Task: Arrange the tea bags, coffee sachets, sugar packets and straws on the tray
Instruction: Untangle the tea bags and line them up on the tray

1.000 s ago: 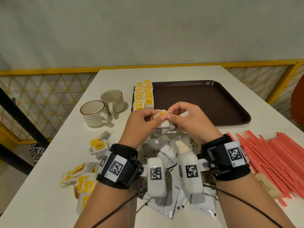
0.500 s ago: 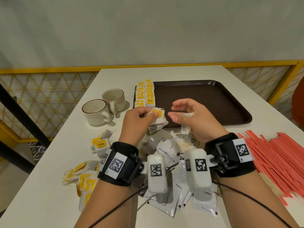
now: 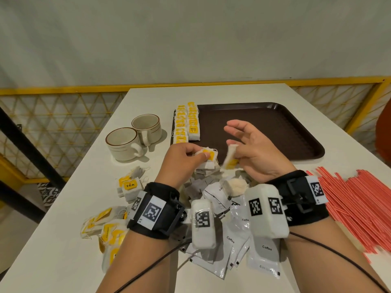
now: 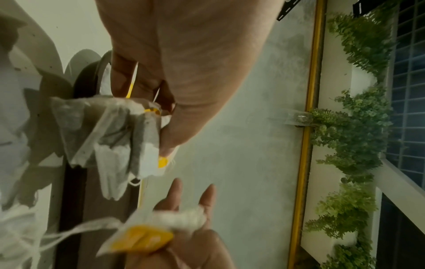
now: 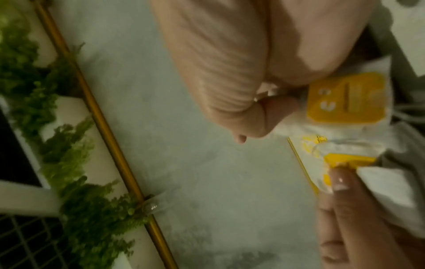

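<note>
Two rows of tea bags already lie on the brown tray, packed against its left rim with yellow tags up, which suggests you are filling the tray one category at a time from that edge. Your left hand is clenched round a small bunch of tea bags, thumb pressing the tags against the curled fingers; the left wrist view shows several paper pouches hanging below that grip, so the bunch is probably held as a reserve to feed from. Your right hand pinches a single tea bag low between thumb and the inner fingers, while the index and middle fingers stand straight and spread above the tray's near edge. The single bag hangs tilted, just beside the bunch but apart from it, in front of the tray's near rim and not yet over the rows. Judged from this, the step in hand is separating one bag for placing next to the rows on the tray.

Nearer to you than the tray, coffee sachets lie in a loose heap on the white table beneath both wrists. Loose tea bags sit left of that heap, and red straws fan out to its right. Two cups stand just left of the tray. Strings may tangle between the held bags; that is a risk, not a thing seen.
</note>
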A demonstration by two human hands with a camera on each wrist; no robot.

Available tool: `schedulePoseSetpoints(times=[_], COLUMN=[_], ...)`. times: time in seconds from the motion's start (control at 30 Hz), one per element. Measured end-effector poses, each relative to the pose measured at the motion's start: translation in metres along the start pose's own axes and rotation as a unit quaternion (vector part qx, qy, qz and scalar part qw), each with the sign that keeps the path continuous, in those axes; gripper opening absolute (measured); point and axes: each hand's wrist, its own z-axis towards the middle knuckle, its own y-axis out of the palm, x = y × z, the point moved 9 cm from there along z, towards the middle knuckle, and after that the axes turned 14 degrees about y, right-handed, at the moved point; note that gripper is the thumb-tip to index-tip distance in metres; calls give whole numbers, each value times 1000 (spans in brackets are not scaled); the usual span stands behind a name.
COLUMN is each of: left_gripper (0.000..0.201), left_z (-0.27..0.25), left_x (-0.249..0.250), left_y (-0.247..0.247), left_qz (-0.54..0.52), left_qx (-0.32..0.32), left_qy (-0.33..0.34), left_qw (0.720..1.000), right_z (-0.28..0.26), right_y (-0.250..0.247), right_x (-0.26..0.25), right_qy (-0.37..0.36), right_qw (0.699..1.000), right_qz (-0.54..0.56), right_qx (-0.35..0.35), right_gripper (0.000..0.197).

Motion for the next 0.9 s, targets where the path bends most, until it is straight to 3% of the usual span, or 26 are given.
schedulePoseSetpoints(times=[0.13,0.3,0.47,0.57,0.67,0.73,0.8,0.9], left_gripper=[5,6,8,7,8,9,11,11], left_z=[0,-1,-2,-3,-3,-3,-2,-1], left_x=[1,1,0,-1,-1,-1,-1,-2], left_y=[5,8,8,7,7,6,4,0], left_qz=[-3,-41,-45,-34,-31,-31,-34,-31], left_qx=[-19,-33,-29,-25,-28,-26,-16,-1], left_qy=[-5,-14,-25,-27,-25,-25,-26,-24], left_qw=[1000,999,998,999,999,999,999,999], right_z=[2,3,1,1,7,10,9,4], right_y=[5,-3,-10,-17,-9,-3,0,0], right_x=[1,-2,-2,0,12,16,14,10], right_qy=[-46,-87,-81,-48,18,24,9,3], right_qw=[999,984,979,977,992,997,994,984], right_qz=[17,-124,-122,-117,-60,-46,-99,-168], right_qx=[13,92,139,170,112,60,41,53], right_gripper=[44,29,14,17,4,16,31,19])
